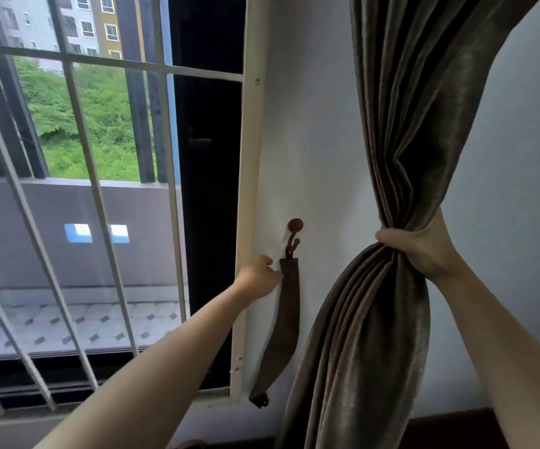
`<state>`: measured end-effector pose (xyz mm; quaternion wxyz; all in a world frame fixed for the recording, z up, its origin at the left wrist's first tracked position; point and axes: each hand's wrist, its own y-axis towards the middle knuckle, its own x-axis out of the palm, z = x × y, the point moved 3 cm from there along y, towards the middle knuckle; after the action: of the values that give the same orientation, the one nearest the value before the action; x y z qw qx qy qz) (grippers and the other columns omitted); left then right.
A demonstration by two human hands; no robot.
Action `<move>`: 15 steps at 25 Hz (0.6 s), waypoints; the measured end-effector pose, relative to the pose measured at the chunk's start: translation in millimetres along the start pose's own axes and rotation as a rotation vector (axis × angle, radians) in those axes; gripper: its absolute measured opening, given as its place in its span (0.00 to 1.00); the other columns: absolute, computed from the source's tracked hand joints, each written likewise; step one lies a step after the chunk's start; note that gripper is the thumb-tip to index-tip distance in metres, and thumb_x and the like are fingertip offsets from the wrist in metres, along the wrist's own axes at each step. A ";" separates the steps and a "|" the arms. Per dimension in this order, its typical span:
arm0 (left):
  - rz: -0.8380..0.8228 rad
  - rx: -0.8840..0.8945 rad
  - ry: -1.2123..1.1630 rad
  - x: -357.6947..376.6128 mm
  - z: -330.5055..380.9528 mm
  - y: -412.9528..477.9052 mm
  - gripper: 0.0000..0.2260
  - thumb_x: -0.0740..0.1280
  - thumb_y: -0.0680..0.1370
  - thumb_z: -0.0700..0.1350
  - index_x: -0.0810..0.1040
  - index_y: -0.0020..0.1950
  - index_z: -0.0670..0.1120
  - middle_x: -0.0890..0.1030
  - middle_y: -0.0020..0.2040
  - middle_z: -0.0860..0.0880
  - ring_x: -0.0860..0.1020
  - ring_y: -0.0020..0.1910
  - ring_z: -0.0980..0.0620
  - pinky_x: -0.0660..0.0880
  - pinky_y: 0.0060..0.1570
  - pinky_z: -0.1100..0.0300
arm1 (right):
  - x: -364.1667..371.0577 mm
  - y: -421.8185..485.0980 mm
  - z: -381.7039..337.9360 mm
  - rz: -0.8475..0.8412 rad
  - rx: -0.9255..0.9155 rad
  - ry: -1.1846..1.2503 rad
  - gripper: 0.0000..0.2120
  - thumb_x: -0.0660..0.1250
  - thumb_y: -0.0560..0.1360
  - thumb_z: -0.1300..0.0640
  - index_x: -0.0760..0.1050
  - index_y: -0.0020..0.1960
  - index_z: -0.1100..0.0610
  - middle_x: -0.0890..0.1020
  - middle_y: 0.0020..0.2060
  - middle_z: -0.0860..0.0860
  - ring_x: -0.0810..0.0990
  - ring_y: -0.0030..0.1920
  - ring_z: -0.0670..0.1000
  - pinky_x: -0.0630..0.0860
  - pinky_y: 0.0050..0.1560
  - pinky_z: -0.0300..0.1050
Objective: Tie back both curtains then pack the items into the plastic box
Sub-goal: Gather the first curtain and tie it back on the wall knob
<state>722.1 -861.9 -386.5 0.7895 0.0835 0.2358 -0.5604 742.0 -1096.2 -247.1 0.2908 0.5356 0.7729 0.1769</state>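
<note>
A grey-brown curtain (401, 124) hangs on the right against the white wall, gathered into a bunch at its middle. My right hand (421, 251) is clenched around that bunch. A brown tieback strap (286, 319) hangs down from a brown wall hook (294, 234) just right of the window frame. My left hand (259, 280) touches the strap's upper end just below the hook, fingers curled at its edge. Whether the fingers pinch the strap is hard to tell. No plastic box is in view.
The cream window frame (249, 196) stands left of the hook. White security bars (100, 196) cover the window on the left, with a balcony and greenery outside. A dark skirting strip (450, 426) runs along the bottom of the wall at right.
</note>
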 end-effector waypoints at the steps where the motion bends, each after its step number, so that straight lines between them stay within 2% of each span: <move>1: 0.009 0.000 0.035 6.8 -0.3 7.6 0.23 0.65 0.77 0.45 0.66 0.70 0.41 0.77 0.59 0.42 0.78 0.56 0.45 0.76 0.57 0.54 | -3.7 2.3 2.5 -0.006 0.008 -0.010 0.16 0.67 0.59 0.67 0.71 0.43 0.53 0.75 0.37 0.52 0.78 0.35 0.40 0.76 0.36 0.33; 3: 0.051 0.023 0.124 17.4 1.4 18.9 0.19 0.64 0.77 0.44 0.69 0.67 0.40 0.77 0.58 0.42 0.76 0.56 0.45 0.73 0.54 0.56 | -9.3 6.8 6.9 -0.015 0.011 -0.026 0.16 0.68 0.59 0.67 0.72 0.44 0.54 0.75 0.37 0.53 0.78 0.36 0.41 0.76 0.37 0.32; 6: 0.049 0.026 0.057 30.5 0.3 28.8 0.13 0.64 0.77 0.45 0.74 0.59 0.41 0.77 0.50 0.45 0.76 0.48 0.48 0.74 0.47 0.56 | -12.6 11.3 13.1 -0.020 0.018 -0.020 0.17 0.68 0.59 0.66 0.72 0.46 0.54 0.76 0.38 0.53 0.79 0.37 0.41 0.76 0.38 0.32; 8: -0.012 0.034 0.018 34.4 -2.1 25.5 0.09 0.64 0.77 0.46 0.74 0.54 0.44 0.78 0.48 0.46 0.76 0.45 0.50 0.74 0.45 0.58 | -8.9 11.6 15.7 -0.037 0.021 -0.008 0.17 0.68 0.59 0.66 0.72 0.46 0.55 0.76 0.38 0.52 0.79 0.38 0.41 0.76 0.39 0.33; 10: -0.099 0.047 -0.046 25.8 -6.5 16.8 0.08 0.64 0.77 0.47 0.76 0.53 0.45 0.79 0.47 0.45 0.77 0.45 0.50 0.76 0.48 0.56 | -0.1 12.2 17.2 -0.070 0.010 0.017 0.15 0.68 0.60 0.66 0.72 0.45 0.56 0.76 0.37 0.52 0.79 0.37 0.42 0.76 0.39 0.33; 12: -0.152 0.078 -0.084 -1.7 -8.3 1.1 0.08 0.65 0.77 0.49 0.77 0.51 0.46 0.78 0.43 0.47 0.76 0.41 0.52 0.75 0.41 0.60 | 12.7 13.2 18.6 -0.099 0.004 0.036 0.15 0.68 0.60 0.67 0.72 0.44 0.55 0.76 0.37 0.50 0.79 0.38 0.42 0.76 0.39 0.34; 15: -0.090 0.132 0.158 -62.0 -3.7 -19.3 0.09 0.67 0.76 0.52 0.79 0.42 0.47 0.76 0.34 0.51 0.74 0.33 0.57 0.68 0.30 0.68 | 35.1 16.0 21.1 -0.159 0.010 0.102 0.15 0.69 0.60 0.67 0.72 0.44 0.54 0.77 0.36 0.47 0.79 0.38 0.43 0.76 0.40 0.36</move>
<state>687.0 -814.9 -358.3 0.7352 0.1683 0.2634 -0.6015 758.0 -1058.5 -263.1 0.2617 0.4644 0.8274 0.1765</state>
